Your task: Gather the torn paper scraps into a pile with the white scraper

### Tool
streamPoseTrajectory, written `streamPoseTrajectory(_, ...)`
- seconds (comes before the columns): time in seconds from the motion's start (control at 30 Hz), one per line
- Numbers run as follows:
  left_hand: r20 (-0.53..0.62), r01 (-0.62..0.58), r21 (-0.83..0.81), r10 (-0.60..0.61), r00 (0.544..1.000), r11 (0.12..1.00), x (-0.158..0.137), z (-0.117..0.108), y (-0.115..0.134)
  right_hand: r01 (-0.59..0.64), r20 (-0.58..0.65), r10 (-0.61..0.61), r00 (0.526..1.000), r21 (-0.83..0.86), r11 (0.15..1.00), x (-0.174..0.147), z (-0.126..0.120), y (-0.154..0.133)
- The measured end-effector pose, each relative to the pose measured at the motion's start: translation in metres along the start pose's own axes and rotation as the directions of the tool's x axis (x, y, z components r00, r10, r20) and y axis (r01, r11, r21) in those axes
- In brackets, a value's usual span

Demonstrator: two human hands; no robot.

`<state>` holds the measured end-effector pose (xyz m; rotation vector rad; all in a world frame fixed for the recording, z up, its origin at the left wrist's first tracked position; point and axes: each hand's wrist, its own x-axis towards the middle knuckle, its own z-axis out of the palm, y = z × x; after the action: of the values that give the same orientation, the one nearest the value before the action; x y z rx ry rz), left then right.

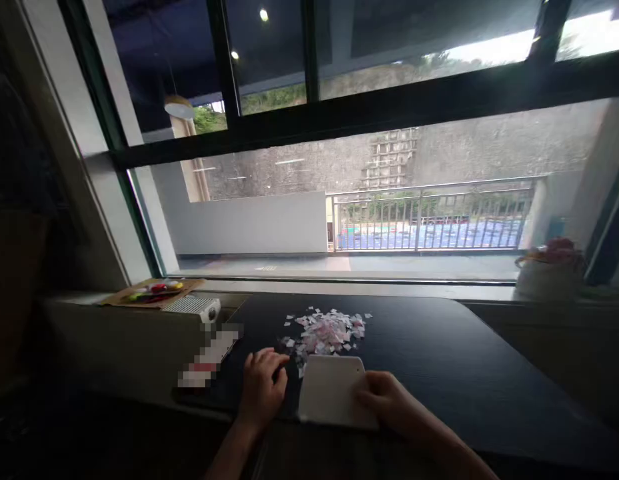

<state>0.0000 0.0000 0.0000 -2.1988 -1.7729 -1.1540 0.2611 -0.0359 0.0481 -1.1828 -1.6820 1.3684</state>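
My right hand (382, 400) grips the right edge of a flat white board (332, 390) with rounded corners and a small dark dot near its upper right corner. The board lies at the near edge of the dark table (429, 373), and I cannot tell whether it has a raised rim. Just beyond it is a loose heap of small white and pinkish paper scraps (326, 332), some scattered around the edges. To the left of the board, my left hand (264, 383) is over the table with its fingers bent but apart and nothing visible in them. Its fingertips point toward the scraps.
Left on the table lies a blurred-out flat item (209, 360). A white device with a slatted top (194, 309) stands behind it, near a brown sheet with colourful pieces (154, 291) on the sill. A white container (549, 273) stands at the right, by the large window.
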Motion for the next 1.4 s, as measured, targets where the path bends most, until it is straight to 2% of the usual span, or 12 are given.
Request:
streamPoseTrajectory(0.07,0.0,0.002,0.0,-0.002,1.0,1.0,0.001,0.0,0.001,0.025,0.045,-0.024,0.999,-0.029,0.999,-0.007,-0.003,0.002)
streamPoseTrajectory(0.13,0.0,0.004,0.0,-0.004,1.0,1.0,0.001,0.0,0.002,0.065,0.028,-0.064,0.998,-0.048,0.997,-0.012,-0.007,0.006)
streamPoseTrajectory(0.23,0.0,0.005,0.003,-0.005,1.0,1.0,0.001,0.001,0.003,0.15,-0.118,-0.158,0.98,-0.068,0.986,-0.012,-0.014,0.014)
streamPoseTrajectory(0.33,-0.005,0.01,0.009,-0.01,1.0,1.0,0.001,0.001,0.003,0.166,-0.28,-0.188,0.941,-0.102,0.981,-0.002,-0.016,0.022)
streamPoseTrajectory(0.43,-0.011,0.01,0.015,-0.01,1.0,1.0,0.001,0.002,0.003,0.163,-0.337,-0.201,0.92,-0.138,0.977,0.014,-0.012,0.027)
streamPoseTrajectory(0.57,-0.012,-0.003,0.017,0.003,1.0,1.0,0.001,0.001,0.002,0.177,-0.325,-0.239,0.915,-0.208,0.962,0.026,-0.004,0.03)
streamPoseTrajectory(0.67,-0.013,-0.007,0.018,0.007,1.0,1.0,0.001,0.002,0.001,0.142,-0.296,-0.227,0.928,-0.28,0.949,0.023,-0.006,0.03)
streamPoseTrajectory(0.8,-0.013,-0.01,0.018,0.01,1.0,1.0,0.001,0.002,0.001,0.095,-0.35,-0.198,0.916,-0.291,0.952,0.015,-0.01,0.027)
streamPoseTrajectory(0.93,-0.012,-0.011,0.022,0.011,1.0,1.0,0.001,0.001,0.002,0.13,-0.319,-0.237,0.918,-0.324,0.937,0.017,-0.002,0.02)
streamPoseTrajectory(1.17,-0.004,-0.002,0.022,0.002,1.0,1.0,0.001,0.001,0.002,0.117,-0.4,-0.313,0.861,-0.445,0.888,0.01,-0.005,0.012)
streamPoseTrajectory(1.4,-0.01,0.003,0.025,-0.003,1.0,1.0,0.001,0.0,0.004,0.203,-0.27,-0.343,0.9,-0.438,0.876,0.022,0.012,0.003)
